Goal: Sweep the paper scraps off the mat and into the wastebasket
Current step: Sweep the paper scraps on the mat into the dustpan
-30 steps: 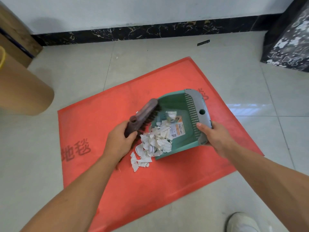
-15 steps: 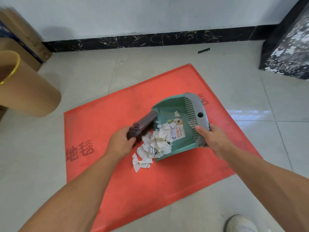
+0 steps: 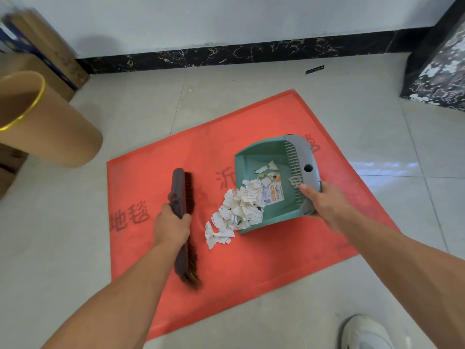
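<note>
Brush held clear of scraps; dustpan tilted on mat.

Left hand point(image 3: 172, 226) was wrapped tight round the brush point(image 3: 183, 222), bristles facing right, just left of the scraps point(image 3: 237, 210); right hand point(image 3: 324, 206) gripped the grey rear edge of the dustpan point(image 3: 274, 182), thumb on top, fingers curled under; scraps lay heaped across the pan's open lip, some inside, a few on the red mat point(image 3: 251, 260) just outside it; wastebasket point(image 3: 47, 127) stood on the tiles, well apart, beyond the mat's far-left corner.
</note>
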Motion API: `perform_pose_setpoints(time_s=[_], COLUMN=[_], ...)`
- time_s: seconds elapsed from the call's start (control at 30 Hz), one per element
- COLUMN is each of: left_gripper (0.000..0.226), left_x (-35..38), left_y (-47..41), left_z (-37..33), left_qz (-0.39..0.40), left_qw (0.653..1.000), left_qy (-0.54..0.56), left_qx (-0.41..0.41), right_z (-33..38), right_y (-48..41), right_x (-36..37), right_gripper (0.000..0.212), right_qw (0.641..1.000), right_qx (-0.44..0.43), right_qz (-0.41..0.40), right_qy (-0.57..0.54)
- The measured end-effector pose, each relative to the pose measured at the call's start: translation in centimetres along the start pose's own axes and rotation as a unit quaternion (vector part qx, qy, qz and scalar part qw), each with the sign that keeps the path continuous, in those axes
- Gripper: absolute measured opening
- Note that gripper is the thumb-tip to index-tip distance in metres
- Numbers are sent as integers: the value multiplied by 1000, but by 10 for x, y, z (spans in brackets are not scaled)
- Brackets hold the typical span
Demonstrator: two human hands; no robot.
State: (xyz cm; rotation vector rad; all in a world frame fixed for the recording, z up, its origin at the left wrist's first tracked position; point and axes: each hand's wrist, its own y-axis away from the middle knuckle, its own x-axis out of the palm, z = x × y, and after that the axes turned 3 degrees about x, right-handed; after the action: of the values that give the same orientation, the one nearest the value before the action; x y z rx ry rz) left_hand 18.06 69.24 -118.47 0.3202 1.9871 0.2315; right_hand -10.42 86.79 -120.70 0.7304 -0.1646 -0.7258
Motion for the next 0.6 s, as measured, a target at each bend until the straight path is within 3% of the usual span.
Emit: perform_pose_setpoints(time_s=[0.2, 0.33, 0.5, 0.6], left_gripper=[27, 24, 21, 18], left_x=[37, 40, 32, 19], left_y=[14, 13, 14, 10], left_z=[-42, -59, -64, -65], left_qz=[38, 44, 63, 35], left_qw=[997, 994, 992, 990], left_qy=[60, 98, 102, 131], left_qx=[15, 2, 44, 36], right_z=[3, -4, -11, -13], right_y=[6, 10, 14, 13], right_x=[-16, -23, -18, -17], right_gripper=[8, 17, 13, 11], right_qw=[999, 999, 999, 999], right_qx=[24, 33, 30, 32], right_qz=[20, 21, 11, 7], right_qy=[9, 8, 2, 5])
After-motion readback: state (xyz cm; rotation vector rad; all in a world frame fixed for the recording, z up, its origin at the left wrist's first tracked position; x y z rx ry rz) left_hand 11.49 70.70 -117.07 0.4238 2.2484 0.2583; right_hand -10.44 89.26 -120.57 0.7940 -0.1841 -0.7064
